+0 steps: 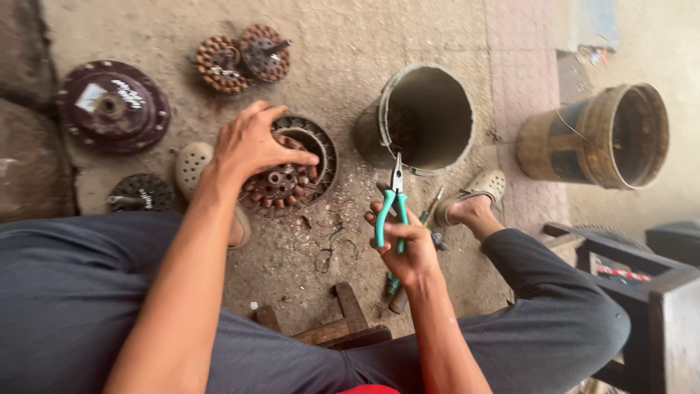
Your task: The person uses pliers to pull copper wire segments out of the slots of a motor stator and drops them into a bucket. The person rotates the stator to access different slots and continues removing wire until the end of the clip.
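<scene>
Two hands busy: left hand (251,146) fingers spread on motor stator (286,179); right hand (407,246) fingers clasping teal pliers (394,204).

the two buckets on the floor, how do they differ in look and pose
The grey bucket stands near the pliers in the right hand; the brown bucket sits farther right, away from both hands. The grey one has pale, dusty walls; the brown one is rust-coloured with a dark band. The grey one's mouth faces the camera more squarely; the brown one's shows more side wall. Both are round and open-topped.

Left hand (251,146) on stator (286,179), pliers (394,208) in right hand (405,244)
</scene>
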